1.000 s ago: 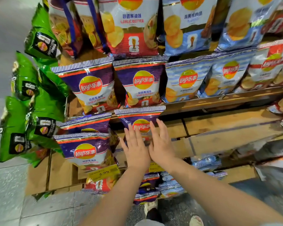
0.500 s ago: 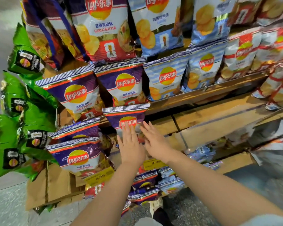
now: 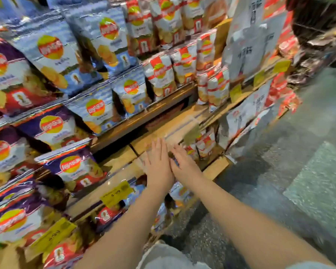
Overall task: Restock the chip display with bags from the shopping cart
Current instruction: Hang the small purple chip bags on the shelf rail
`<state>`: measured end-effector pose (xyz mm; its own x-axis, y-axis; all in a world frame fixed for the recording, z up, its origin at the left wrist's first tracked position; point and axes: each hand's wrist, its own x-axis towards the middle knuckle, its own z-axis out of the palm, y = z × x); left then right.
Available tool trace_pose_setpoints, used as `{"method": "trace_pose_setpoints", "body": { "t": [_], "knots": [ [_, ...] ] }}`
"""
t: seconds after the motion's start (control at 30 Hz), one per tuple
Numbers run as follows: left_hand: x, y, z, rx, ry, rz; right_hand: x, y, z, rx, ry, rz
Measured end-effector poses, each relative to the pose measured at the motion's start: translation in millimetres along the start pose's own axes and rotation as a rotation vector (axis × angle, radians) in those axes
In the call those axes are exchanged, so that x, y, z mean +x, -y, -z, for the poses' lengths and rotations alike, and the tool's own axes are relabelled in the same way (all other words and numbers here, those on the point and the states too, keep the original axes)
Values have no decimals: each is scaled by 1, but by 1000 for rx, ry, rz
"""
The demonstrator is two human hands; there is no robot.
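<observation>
Nothing gripped: our left hand [image 3: 159, 167] and right hand [image 3: 184, 166] lie flat-fingered, side by side, over the bare wooden shelf [image 3: 169, 131] right of the purple foil chip bag [image 3: 76, 167]; between bags, we judge; next, the cart, unseen here.

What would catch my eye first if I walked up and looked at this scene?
Probably the two bare hands, left hand and right hand, stretched out flat side by side over a bare wooden shelf at the centre. Around them rise rows of chip bags: purple bags on the left, blue bags above, red-and-white bags toward the right.
</observation>
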<state>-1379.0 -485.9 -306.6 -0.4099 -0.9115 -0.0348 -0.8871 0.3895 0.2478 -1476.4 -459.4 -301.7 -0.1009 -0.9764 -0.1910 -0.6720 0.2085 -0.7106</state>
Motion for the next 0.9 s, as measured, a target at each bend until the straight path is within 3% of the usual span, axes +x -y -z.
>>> {"method": "trace_pose_setpoints", "body": {
  "t": [0.2, 0.3, 0.57, 0.9],
  "knots": [
    [-30, -165, -40, 71, -72, -264, -112, -107, 95, 8, -243, -164],
    [-59, -256, -64, -66, 32, -449, -178, -166, 135, 31, -385, -310],
    [-137, -452, -121, -54, 240, -911, -339, -293, 205, 118, -749, -684],
    [-170, -665, -182, -146, 373, -1352, -449, -420, 302, 188, -1136, -913]
  ]
}}
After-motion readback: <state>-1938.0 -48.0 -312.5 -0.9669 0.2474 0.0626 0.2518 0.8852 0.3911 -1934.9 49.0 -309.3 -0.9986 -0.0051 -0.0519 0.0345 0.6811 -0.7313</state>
